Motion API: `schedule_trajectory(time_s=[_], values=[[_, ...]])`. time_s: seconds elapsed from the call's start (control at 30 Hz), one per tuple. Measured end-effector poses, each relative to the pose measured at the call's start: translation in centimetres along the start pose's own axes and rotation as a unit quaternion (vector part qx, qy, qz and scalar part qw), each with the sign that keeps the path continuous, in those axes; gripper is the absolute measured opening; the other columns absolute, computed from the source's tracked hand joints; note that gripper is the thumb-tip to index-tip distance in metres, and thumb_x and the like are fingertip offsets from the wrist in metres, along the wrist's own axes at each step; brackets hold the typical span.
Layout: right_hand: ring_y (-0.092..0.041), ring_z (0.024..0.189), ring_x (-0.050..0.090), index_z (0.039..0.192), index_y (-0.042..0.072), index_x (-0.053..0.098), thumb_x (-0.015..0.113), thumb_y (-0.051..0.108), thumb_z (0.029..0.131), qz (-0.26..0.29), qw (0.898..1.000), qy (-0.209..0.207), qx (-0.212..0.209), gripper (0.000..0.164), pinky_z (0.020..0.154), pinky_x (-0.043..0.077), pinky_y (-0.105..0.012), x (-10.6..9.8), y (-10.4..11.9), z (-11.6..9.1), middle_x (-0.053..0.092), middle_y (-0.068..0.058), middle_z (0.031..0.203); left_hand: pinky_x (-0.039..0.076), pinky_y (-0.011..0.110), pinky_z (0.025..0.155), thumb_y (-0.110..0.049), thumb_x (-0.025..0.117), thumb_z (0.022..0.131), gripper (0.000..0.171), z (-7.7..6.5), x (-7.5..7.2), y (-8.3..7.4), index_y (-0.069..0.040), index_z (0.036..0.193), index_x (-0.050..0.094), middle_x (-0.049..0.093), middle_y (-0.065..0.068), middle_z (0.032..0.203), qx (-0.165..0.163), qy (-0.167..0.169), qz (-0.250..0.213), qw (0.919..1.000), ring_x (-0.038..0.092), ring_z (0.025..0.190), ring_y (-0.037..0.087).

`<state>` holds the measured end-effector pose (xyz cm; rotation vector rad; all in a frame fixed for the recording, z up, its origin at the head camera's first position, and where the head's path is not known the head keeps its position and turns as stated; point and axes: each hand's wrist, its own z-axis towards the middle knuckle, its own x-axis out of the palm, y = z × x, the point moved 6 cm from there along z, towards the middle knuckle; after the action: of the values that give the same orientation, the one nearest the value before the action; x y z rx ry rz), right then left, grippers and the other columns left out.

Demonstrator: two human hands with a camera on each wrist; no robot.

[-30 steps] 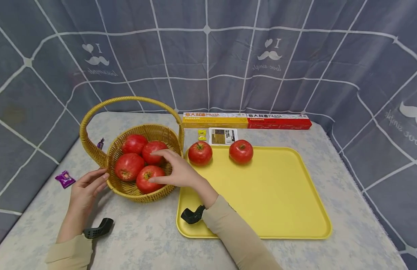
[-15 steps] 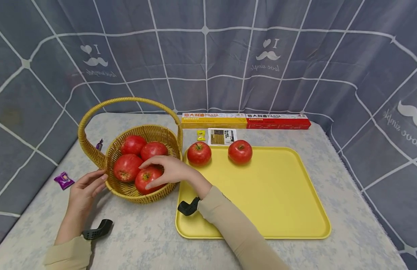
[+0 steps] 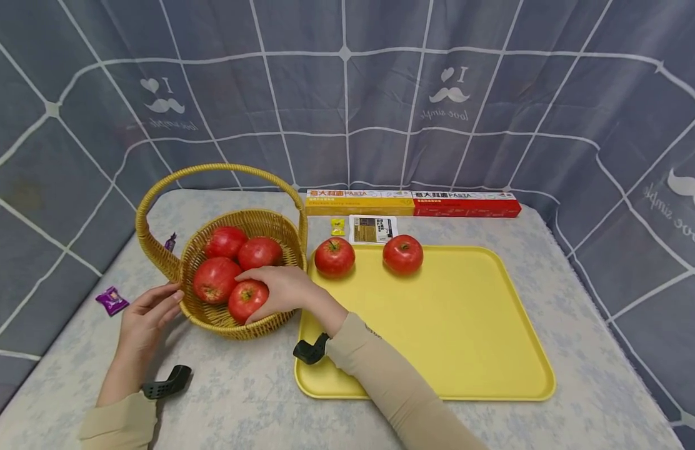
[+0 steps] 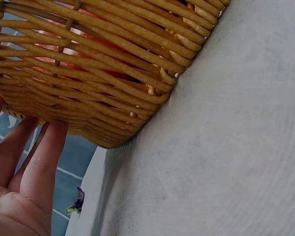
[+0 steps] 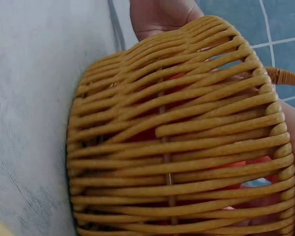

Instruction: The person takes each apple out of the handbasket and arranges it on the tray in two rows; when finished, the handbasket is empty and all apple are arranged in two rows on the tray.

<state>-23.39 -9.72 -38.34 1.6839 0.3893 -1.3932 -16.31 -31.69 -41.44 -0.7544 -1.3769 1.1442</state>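
A woven basket [image 3: 246,331] with a tall arched handle stands at the left, holding several red apples. My right hand [image 3: 288,290] reaches over its right rim and grips the front apple [image 3: 247,300], thumb at the near side and fingers at the far side. Through the weave in the right wrist view, patches of red show behind the basket wall [image 5: 187,147]. My left hand [image 3: 145,322] touches the basket's left side near the handle base. Its fingers [image 4: 44,157] lie extended against the wicker in the left wrist view.
Right of the basket lies a yellow tray [image 3: 437,325] with two apples, one [image 3: 334,257] at its back left corner and another [image 3: 402,254] beside it. Behind are pasta boxes [image 3: 412,204], a white packet [image 3: 373,229] and a yellow sachet [image 3: 337,227]. Purple-wrapped candy [image 3: 112,300] lies left.
My right hand has moved down and closed around the front apple, from hovering with thumb and fingers spread over the basket. The left hand stays at the basket's side.
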Motion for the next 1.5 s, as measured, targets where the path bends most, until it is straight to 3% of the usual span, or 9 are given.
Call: schedule_trajectory(time_s=[0.4,0.53,0.63,0.77,0.9,1.2,1.3,1.4,1.5], values=[[-0.001,0.111,0.049,0.130,0.032,0.053,0.077,0.052,0.069,0.026,0.999,-0.037,0.002,0.069,0.082,0.041,-0.021,-0.3,0.1,-0.8,0.052,0.013,0.129,0.054,0.019,0.071,0.009,0.056,0.089,0.026,-0.1,-0.1,0.3,-0.008,0.099,0.073,0.068,-0.003,0.097,-0.007,-0.009,0.007,0.9999,0.065,0.085,0.007],[-0.003,0.110,0.048,0.129,0.029,0.053,0.080,0.047,0.068,0.096,0.994,-0.052,-0.020,0.069,0.086,0.042,-0.018,-1.0,0.1,-1.4,0.050,0.010,0.129,0.054,0.020,0.071,0.008,0.057,0.089,0.025,0.0,0.0,0.3,-0.008,0.098,0.073,0.068,-0.003,0.096,-0.013,-0.011,0.009,0.9998,0.065,0.085,0.006],[-0.004,0.110,0.046,0.129,0.028,0.052,0.082,0.042,0.068,0.163,0.983,-0.071,-0.037,0.070,0.085,0.043,-0.018,-2.2,-0.1,-2.2,0.047,0.009,0.128,0.054,0.020,0.071,0.007,0.058,0.089,0.024,0.0,0.0,0.3,-0.008,0.099,0.073,0.068,-0.003,0.096,-0.012,-0.009,0.008,0.9998,0.065,0.085,0.006],[-0.006,0.110,0.045,0.128,0.025,0.052,0.085,0.032,0.067,0.231,0.964,-0.123,-0.052,0.070,0.084,0.046,-0.022,-5.0,-0.7,-3.8,0.045,0.007,0.127,0.054,0.019,0.072,0.007,0.058,0.089,0.023,0.1,0.0,0.2,-0.007,0.099,0.073,0.069,-0.003,0.097,-0.007,-0.007,0.009,0.9999,0.065,0.086,0.006],[-0.009,0.111,0.047,0.127,0.022,0.053,0.086,0.023,0.065,0.283,0.937,-0.194,-0.060,0.070,0.085,0.049,-0.028,-8.2,-1.8,-6.1,0.046,0.005,0.126,0.054,0.019,0.072,0.006,0.058,0.089,0.023,0.1,-0.1,0.1,-0.008,0.100,0.073,0.068,-0.004,0.099,-0.009,-0.003,0.009,0.9999,0.064,0.088,0.005],[-0.021,0.113,0.048,0.130,0.011,0.051,0.084,0.004,0.067,0.317,0.880,-0.353,-0.027,0.072,0.088,0.050,-0.040,-13.7,-7.0,-12.1,0.046,-0.006,0.129,0.054,0.019,0.073,0.007,0.057,0.089,0.023,0.2,0.0,0.1,-0.006,0.100,0.073,0.068,-0.003,0.098,-0.004,0.001,0.000,1.0000,0.065,0.088,0.006],[-0.021,0.116,0.046,0.132,0.010,0.048,0.081,0.000,0.068,0.312,0.861,-0.401,0.003,0.073,0.088,0.050,-0.043,-15.0,-9.2,-14.5,0.045,-0.006,0.131,0.054,0.019,0.073,0.008,0.057,0.089,0.024,0.2,0.1,0.1,-0.007,0.099,0.073,0.069,-0.002,0.097,-0.006,0.002,-0.001,1.0000,0.065,0.088,0.006],[-0.019,0.119,0.043,0.135,0.011,0.044,0.080,0.000,0.070,0.308,0.837,-0.450,0.052,0.075,0.090,0.049,-0.043,-15.8,-11.6,-16.8,0.045,-0.004,0.132,0.054,0.019,0.073,0.008,0.057,0.089,0.024,0.2,0.1,0.1,-0.006,0.099,0.073,0.069,-0.002,0.097,-0.007,0.001,-0.003,1.0000,0.065,0.087,0.006],[-0.017,0.121,0.041,0.137,0.012,0.040,0.078,0.000,0.071,0.317,0.798,-0.503,0.101,0.077,0.093,0.048,-0.041,-16.0,-13.9,-18.7,0.044,-0.002,0.133,0.054,0.019,0.073,0.009,0.057,0.089,0.024,0.2,0.0,0.2,-0.006,0.099,0.073,0.069,-0.002,0.097,-0.006,-0.001,-0.004,1.0000,0.065,0.088,0.007]])
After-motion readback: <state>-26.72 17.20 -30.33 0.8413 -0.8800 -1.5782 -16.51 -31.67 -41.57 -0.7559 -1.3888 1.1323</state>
